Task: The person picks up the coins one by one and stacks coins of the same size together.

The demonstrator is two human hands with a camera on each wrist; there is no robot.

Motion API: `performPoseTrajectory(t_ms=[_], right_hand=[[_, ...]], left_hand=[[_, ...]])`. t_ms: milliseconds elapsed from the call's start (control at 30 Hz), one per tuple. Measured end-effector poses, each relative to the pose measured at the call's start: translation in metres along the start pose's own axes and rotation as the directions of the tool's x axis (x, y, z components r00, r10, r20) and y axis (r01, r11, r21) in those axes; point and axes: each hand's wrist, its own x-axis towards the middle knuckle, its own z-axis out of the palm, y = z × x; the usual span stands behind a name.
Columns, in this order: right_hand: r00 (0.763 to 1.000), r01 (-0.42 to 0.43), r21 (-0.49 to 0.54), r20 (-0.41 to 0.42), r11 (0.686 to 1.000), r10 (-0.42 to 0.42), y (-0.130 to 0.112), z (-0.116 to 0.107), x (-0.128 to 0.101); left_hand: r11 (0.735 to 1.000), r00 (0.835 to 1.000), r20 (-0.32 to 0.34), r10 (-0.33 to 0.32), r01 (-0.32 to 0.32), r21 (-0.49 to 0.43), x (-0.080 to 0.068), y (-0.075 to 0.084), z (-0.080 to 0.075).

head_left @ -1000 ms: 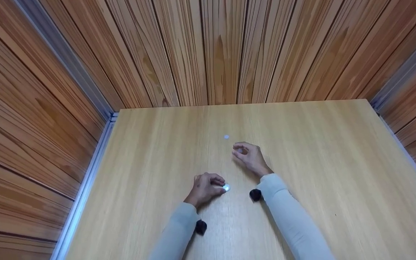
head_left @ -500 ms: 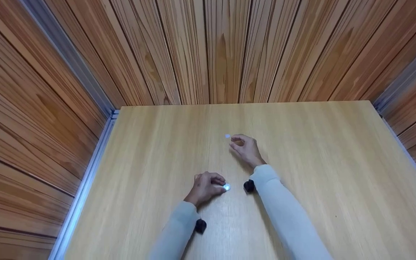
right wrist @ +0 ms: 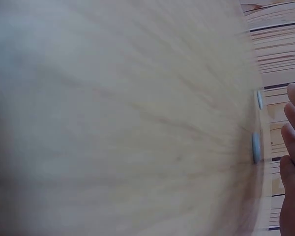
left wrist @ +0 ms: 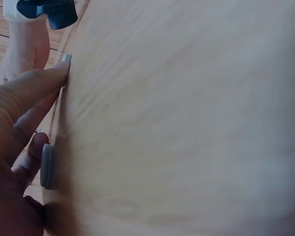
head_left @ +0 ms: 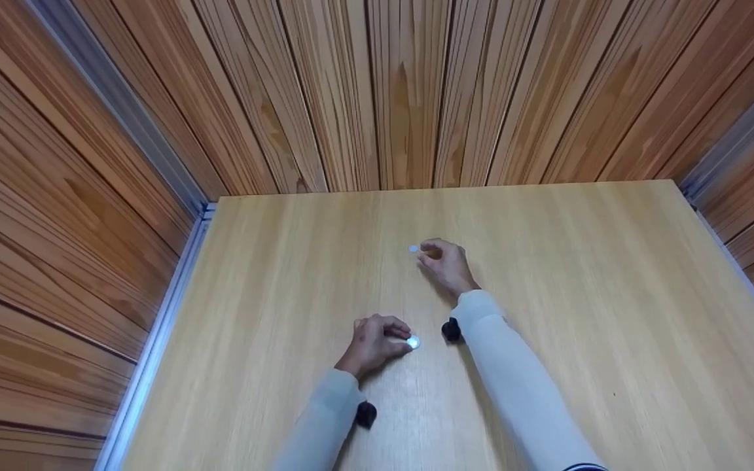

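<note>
On the light wooden table (head_left: 580, 294) my left hand (head_left: 374, 340) lies knuckles up, fingertips down beside a small silver disc (head_left: 413, 341). In the left wrist view one finger (left wrist: 32, 152) touches that disc (left wrist: 47, 166), and a straighter finger reaches past it to the table. Farther out, my right hand (head_left: 444, 263) sits with loosely curled fingers just right of a second small disc (head_left: 413, 248). The right wrist view shows two discs edge-on, a nearer disc (right wrist: 255, 147) and a farther disc (right wrist: 259, 100), with my fingers (right wrist: 294, 142) a little apart from them.
Wood-panelled walls (head_left: 403, 98) close in the table at the back and both sides, with a metal rail (head_left: 154, 340) along the left edge. Black wrist cameras (head_left: 451, 330) sit on both pale sleeves.
My right hand has slid away from me and slightly left, up to the far disc. The left hand and its disc have stayed put.
</note>
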Motion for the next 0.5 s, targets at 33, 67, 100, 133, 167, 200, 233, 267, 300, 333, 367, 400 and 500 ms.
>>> performPoseTrajectory(t_ms=[33, 67, 100, 133, 167, 200, 233, 267, 300, 333, 367, 400, 500], right_hand=[[1.0, -0.008, 0.002, 0.002, 1.0, 0.008, 0.0, -0.001, 0.001], [1.0, -0.015, 0.004, 0.003, 1.0, 0.015, 0.0, -0.001, 0.002], [1.0, -0.022, 0.009, 0.003, 1.0, 0.022, 0.0, -0.001, 0.003], [1.0, -0.024, 0.011, 0.005, 1.0, 0.024, 0.0, -0.001, 0.004], [1.0, -0.025, 0.012, 0.007, 1.0, 0.025, 0.0, -0.001, 0.005], [1.0, -0.027, 0.011, 0.006, 1.0, 0.027, 0.0, 0.0, 0.006], [1.0, -0.027, 0.008, 0.005, 1.0, 0.027, 0.0, 0.001, 0.007], [1.0, -0.029, 0.005, 0.005, 1.0, 0.029, 0.0, 0.001, 0.008], [1.0, -0.03, 0.002, 0.005, 1.0, 0.03, -0.001, 0.002, 0.009], [0.999, -0.033, -0.002, 0.009, 0.999, 0.033, -0.001, 0.003, 0.009], [0.999, -0.038, -0.005, 0.013, 0.999, 0.038, -0.001, 0.004, 0.01], [0.999, -0.044, -0.009, 0.018, 0.999, 0.044, -0.001, 0.004, 0.011], [0.998, -0.057, -0.016, 0.039, 0.998, 0.058, -0.001, 0.006, 0.013]], left_hand=[[1.0, 1.0, 0.0, 0.003, -0.003, -0.003, 0.0, 0.0, 0.0], [1.0, 1.0, 0.0, 0.005, -0.005, -0.006, 0.001, 0.0, 0.001], [1.0, 1.0, -0.001, 0.007, -0.007, -0.01, 0.001, 0.0, 0.001], [1.0, 1.0, -0.003, 0.011, -0.011, -0.012, 0.001, 0.0, 0.001], [1.0, 1.0, -0.006, 0.014, -0.014, -0.012, 0.001, 0.0, 0.001], [1.0, 1.0, -0.008, 0.015, -0.015, -0.013, 0.001, 0.0, 0.001], [1.0, 1.0, -0.011, 0.016, -0.017, -0.014, 0.001, 0.0, 0.0], [1.0, 1.0, -0.014, 0.019, -0.019, -0.015, 0.001, 0.0, 0.0], [1.0, 1.0, -0.017, 0.021, -0.022, -0.016, 0.001, 0.0, 0.0], [1.0, 1.0, -0.019, 0.025, -0.025, -0.017, 0.001, -0.001, 0.0], [1.0, 0.999, -0.02, 0.025, -0.026, -0.016, 0.001, -0.001, 0.0], [1.0, 1.0, -0.019, 0.025, -0.026, -0.015, 0.0, -0.001, 0.0], [1.0, 1.0, -0.012, 0.02, -0.02, -0.023, 0.0, -0.001, 0.001]])
